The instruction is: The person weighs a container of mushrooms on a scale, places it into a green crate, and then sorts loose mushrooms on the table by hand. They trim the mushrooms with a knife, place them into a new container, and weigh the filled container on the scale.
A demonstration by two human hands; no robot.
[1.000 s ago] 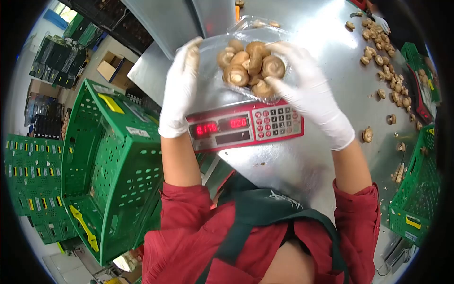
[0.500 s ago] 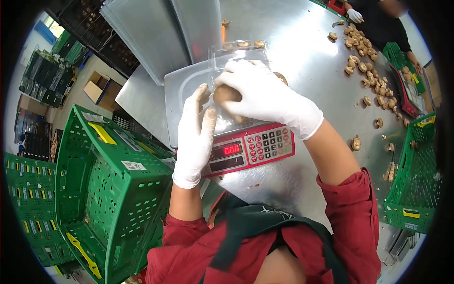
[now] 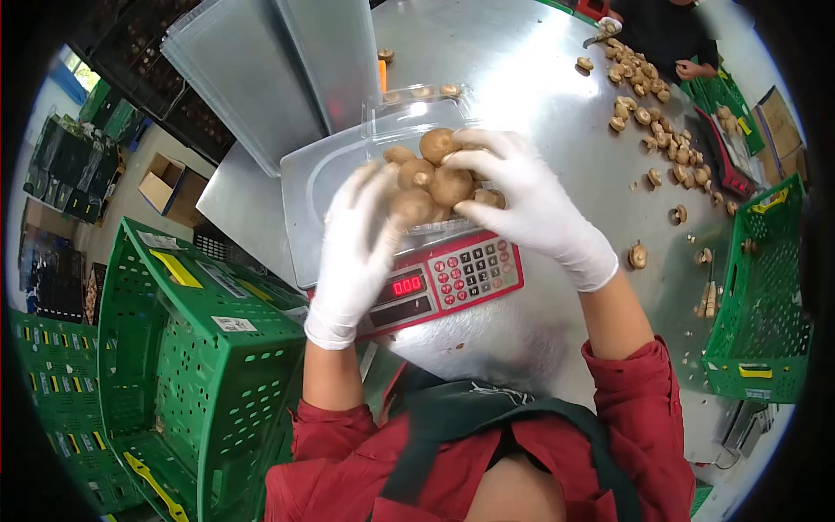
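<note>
A pile of brown mushrooms (image 3: 452,186) sits in a clear plastic tray (image 3: 444,228) on the scale's platform (image 3: 304,187). My gloved left hand (image 3: 352,252) is curved along the left side of the pile, thumb apart from its slightly blurred fingers. From the right, my gloved right hand (image 3: 531,196) reaches in with fingers spread, fingertips and thumb touching the mushrooms. Neither hand plainly grips one. The red scale panel (image 3: 461,280) below reads 0.00. The tray's clear lid (image 3: 374,117) stands open behind the pile.
Tall stacks of clear plastic sheets or lids (image 3: 252,78) stand behind the scale. Loose mushrooms (image 3: 639,74) lie across the metal table's right side. Green crates (image 3: 217,348) flank me. A co-worker (image 3: 665,35) is at the far right, near another red scale (image 3: 731,174).
My right hand has drawn back to the right with its fingers spreading, uncovering the mushroom pile. My left hand has stayed at the left side. The whole view has shifted slightly.
</note>
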